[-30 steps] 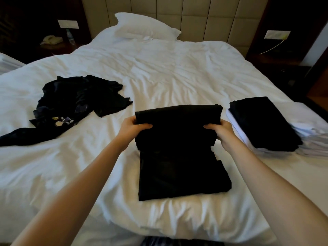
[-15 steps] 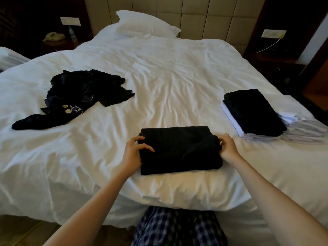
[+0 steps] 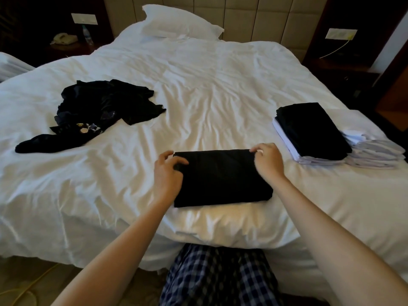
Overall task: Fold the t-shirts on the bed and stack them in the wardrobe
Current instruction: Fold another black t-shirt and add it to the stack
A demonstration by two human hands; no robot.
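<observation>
The bed is carrying all items; the unfolded black pile is lying at 10 o'clock; the folded stack is sitting at 3 o'clock; the folded black t-shirt is lying at 6 o'clock; the left grip and right grip are pinching its far corners with curled fingers.

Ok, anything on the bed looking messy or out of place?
Only the dark clothes pile on the left of the bed: crumpled, unfolded, one piece trailing outward. The folded black t-shirt and the stack at right look tidy.
</observation>
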